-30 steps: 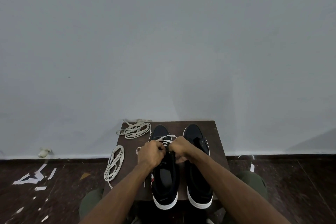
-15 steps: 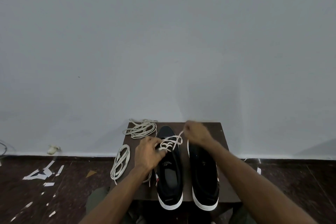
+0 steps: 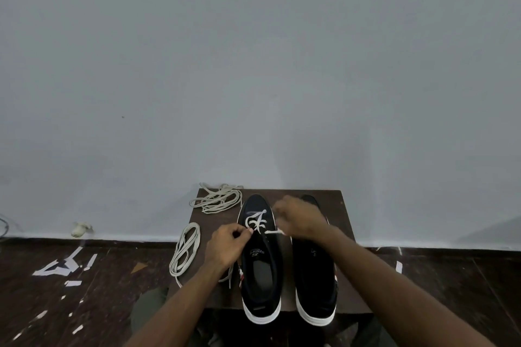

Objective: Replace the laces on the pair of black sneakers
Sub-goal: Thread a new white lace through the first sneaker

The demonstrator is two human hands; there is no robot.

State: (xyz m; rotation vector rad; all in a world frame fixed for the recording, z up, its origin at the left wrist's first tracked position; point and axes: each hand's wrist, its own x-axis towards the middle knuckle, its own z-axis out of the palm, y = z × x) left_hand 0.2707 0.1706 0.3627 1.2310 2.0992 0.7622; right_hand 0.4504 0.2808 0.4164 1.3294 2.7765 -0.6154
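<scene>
Sitting heels-over-near-edge on the small table [image 3: 342, 222] by the wall, both sneakers fill its right half: left hand [image 3: 225, 248] pinches the white lace [image 3: 257, 221] on the left sneaker [image 3: 260, 270], right hand [image 3: 300, 218] pinches its other end above the right sneaker [image 3: 314, 276].

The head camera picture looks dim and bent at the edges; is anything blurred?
Head view: dim, flat light, no glare; soft shadows on the pale grey wall. Wide-angle lens curves the dark floor edge. The right hand looks slightly motion-smeared; the white lace on the left black sneaker reads fairly sharp.
</scene>
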